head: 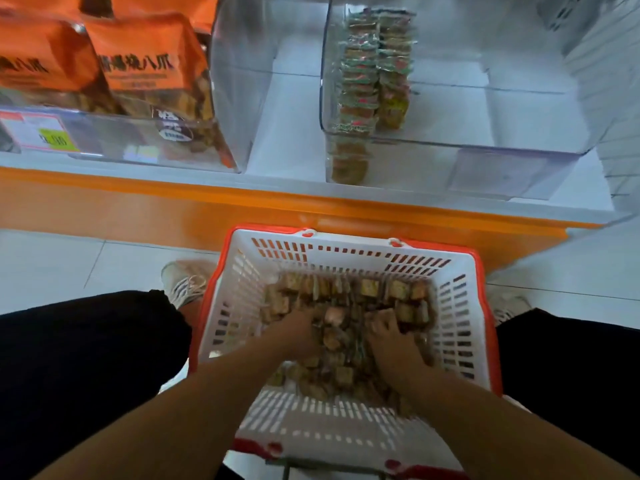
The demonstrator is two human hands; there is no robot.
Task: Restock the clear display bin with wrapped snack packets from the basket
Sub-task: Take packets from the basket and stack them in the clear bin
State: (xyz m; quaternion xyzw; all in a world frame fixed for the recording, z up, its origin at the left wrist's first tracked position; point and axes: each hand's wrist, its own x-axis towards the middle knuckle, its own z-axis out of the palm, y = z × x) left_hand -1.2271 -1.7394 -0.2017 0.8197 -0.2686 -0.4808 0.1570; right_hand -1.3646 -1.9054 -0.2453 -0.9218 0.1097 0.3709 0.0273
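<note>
Head view: both hands are reaching down into the basket (460, 306), which is sitting on the floor between the person's knees, near side of the scene. Left hand (300, 332) is digging into the left-centre of the packets (346, 341), fingers buried in the pile; can't tell whether it's gripping any. Right hand (393, 336) is lying on the right part of the pile, fingers curled down over packets, likely grasping some, but blur is hiding the grip.

Packets are covering the basket bottom as one loose heap, too many and too blurred to count. They're lying under and around both hands.

Bin (502, 147) is sitting far right on the shelf (242, 199), well apart from the hands. Inside, two stacked rows (375, 71) of packets are standing along its left wall; rest of the bin is showing bare floor.

Far left, another clear bin is holding orange bags (145, 64), at least two visible.

Counts: one basket, two hands, two clear bins.
</note>
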